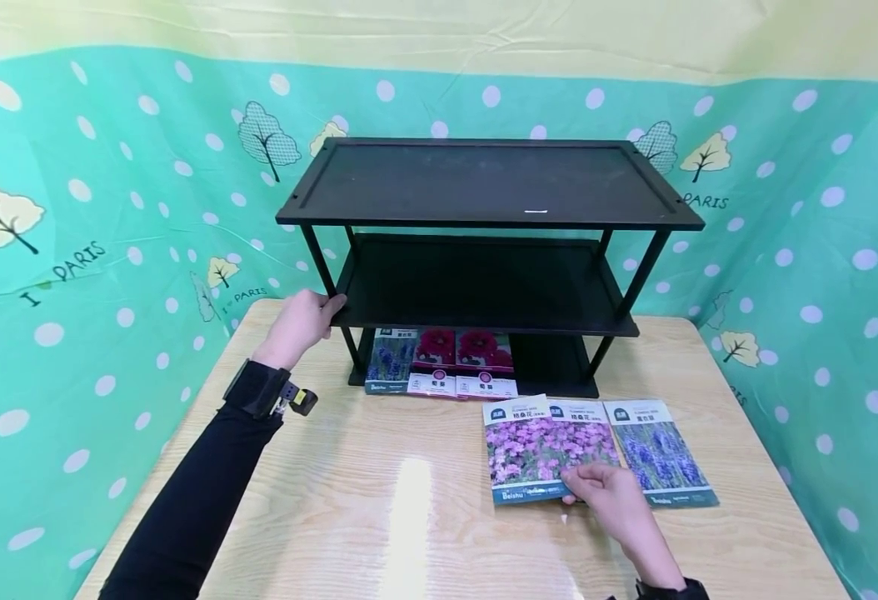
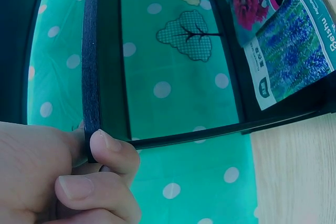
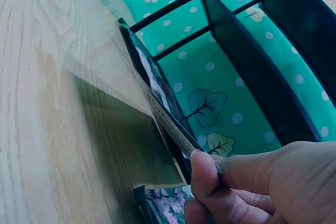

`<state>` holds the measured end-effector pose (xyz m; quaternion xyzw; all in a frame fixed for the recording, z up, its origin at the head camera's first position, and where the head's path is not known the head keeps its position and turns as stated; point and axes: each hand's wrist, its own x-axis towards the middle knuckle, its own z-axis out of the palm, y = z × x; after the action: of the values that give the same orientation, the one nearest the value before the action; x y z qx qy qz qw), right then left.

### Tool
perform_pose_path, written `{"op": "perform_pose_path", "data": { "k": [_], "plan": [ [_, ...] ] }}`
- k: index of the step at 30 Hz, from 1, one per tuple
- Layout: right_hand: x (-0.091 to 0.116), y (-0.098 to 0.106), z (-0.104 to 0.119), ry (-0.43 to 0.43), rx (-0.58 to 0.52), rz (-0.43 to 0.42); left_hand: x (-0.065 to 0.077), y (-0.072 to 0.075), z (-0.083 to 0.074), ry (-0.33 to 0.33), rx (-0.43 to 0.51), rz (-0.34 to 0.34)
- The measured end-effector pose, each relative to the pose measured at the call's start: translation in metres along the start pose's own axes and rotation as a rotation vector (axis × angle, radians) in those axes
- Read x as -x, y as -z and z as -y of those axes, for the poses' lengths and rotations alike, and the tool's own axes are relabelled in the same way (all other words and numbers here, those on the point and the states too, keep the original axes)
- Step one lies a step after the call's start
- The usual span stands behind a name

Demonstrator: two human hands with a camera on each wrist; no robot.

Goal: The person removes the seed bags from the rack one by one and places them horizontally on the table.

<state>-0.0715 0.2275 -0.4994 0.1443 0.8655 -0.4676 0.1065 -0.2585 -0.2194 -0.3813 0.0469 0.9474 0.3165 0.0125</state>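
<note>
My left hand (image 1: 300, 325) grips the left end of the middle board of a black three-tier shelf (image 1: 476, 283), thumb and fingers around its edge. Low over the table, my right hand (image 1: 607, 500) pinches a pink-flower seed packet (image 1: 514, 450) by its lower right corner. In the right wrist view this held packet (image 3: 176, 132) is edge-on, tilted and raised, with its shadow below. It partly covers a second pink-flower packet (image 1: 581, 429) lying on the table. To the right lies a blue-flower packet (image 1: 664, 454).
On the bottom tier, a blue-flower packet (image 1: 391, 362) and two red-flower packets (image 1: 434, 350) lie side by side toward the left. The bottom tier's right part (image 1: 551, 367) is bare black board. A polka-dot curtain (image 1: 109, 333) surrounds the wooden table (image 1: 334, 500).
</note>
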Motion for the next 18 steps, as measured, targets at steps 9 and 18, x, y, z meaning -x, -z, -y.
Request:
{"op": "perform_pose_path", "data": {
  "k": [9, 18],
  "plan": [
    [-0.002, -0.004, -0.003, 0.013, 0.066, -0.019, -0.001, -0.001, 0.000, 0.014, 0.005, -0.006],
    [-0.002, -0.011, -0.001, 0.055, 0.052, -0.005, 0.000, -0.001, -0.003, 0.009, -0.005, -0.007]
  ]
}}
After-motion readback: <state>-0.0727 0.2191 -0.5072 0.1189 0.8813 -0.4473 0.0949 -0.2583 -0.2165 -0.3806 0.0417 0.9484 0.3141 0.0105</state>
